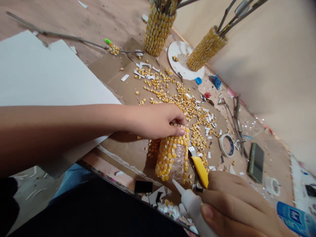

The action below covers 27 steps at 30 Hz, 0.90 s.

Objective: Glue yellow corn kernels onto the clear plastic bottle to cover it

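Observation:
My left hand grips the top of a corn-covered cylinder near the table's front edge. Rows of yellow kernels cover much of it, while a strip of its side shows bare, shiny and clear. In my right hand is a white glue bottle, its pointed nozzle at the lower end of that bare strip; whether it touches, I cannot tell. Just right of the cylinder lies a yellow utility knife. Loose corn kernels are strewn over the cardboard beyond my left hand.
Two kernel-covered vases with sticks stand at the back, one on a white disc. White sheets lie left. Tape rolls, a phone, twigs and a blue-labelled bottle are on the right, near the wall.

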Each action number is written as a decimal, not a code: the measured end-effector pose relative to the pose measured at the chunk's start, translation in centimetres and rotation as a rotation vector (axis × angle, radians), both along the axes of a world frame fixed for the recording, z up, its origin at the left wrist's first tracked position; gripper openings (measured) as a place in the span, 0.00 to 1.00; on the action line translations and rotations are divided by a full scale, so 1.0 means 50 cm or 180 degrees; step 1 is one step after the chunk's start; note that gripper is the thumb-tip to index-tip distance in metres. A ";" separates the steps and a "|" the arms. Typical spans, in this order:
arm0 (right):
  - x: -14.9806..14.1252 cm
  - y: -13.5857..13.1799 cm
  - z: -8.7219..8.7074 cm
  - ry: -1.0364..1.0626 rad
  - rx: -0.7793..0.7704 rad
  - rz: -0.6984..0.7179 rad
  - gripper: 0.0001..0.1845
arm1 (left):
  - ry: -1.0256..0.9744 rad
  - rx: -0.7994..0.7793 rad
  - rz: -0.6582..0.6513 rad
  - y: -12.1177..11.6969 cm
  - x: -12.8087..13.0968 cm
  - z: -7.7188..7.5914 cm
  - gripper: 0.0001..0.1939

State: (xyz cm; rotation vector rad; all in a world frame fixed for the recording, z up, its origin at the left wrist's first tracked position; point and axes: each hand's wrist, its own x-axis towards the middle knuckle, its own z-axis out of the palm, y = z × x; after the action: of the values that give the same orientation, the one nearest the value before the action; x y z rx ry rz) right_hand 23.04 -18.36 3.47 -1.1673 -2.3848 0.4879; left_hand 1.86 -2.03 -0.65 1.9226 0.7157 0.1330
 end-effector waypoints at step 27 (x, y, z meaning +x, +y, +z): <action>0.032 0.010 0.032 -0.0174 -0.0600 -0.0095 0.12 | 0.0070 -0.0004 0.0040 -0.001 0.001 0.004 0.15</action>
State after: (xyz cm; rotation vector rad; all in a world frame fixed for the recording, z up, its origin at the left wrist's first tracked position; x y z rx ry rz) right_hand 24.66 -17.88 5.09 -1.3106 -2.4055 0.6917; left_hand 1.91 -2.10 -0.46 1.9213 0.7425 0.1195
